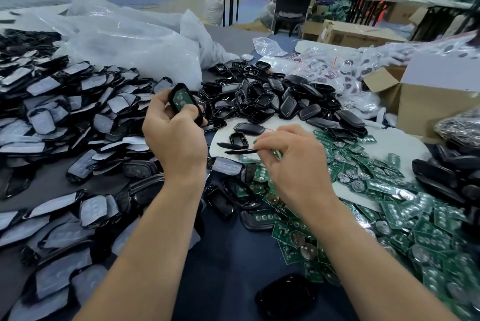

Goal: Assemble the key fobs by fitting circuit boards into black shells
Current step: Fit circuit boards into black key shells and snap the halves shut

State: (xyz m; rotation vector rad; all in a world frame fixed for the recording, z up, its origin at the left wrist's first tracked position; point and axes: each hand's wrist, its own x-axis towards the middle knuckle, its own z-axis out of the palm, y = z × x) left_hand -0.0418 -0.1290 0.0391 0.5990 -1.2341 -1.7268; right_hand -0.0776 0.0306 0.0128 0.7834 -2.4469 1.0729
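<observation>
My left hand (171, 136) grips a black shell (185, 102) with a green circuit board seated inside it, held up above the table. My right hand (291, 159) hovers lower at the centre, its fingertips pinching a green circuit board (276, 153) at the edge of the heap of green circuit boards (389, 201). A pile of empty black shells (275, 97) lies beyond both hands. Two thin black pieces (233, 149) lie on a white sheet (405, 149) just left of my right fingers.
A large heap of shells with grey film covers (65, 118) fills the left side. Clear plastic bags (135, 40) lie at the back left, bagged parts (345, 66) and a cardboard box (439, 97) at the right. A black round object (285, 297) sits near the front edge.
</observation>
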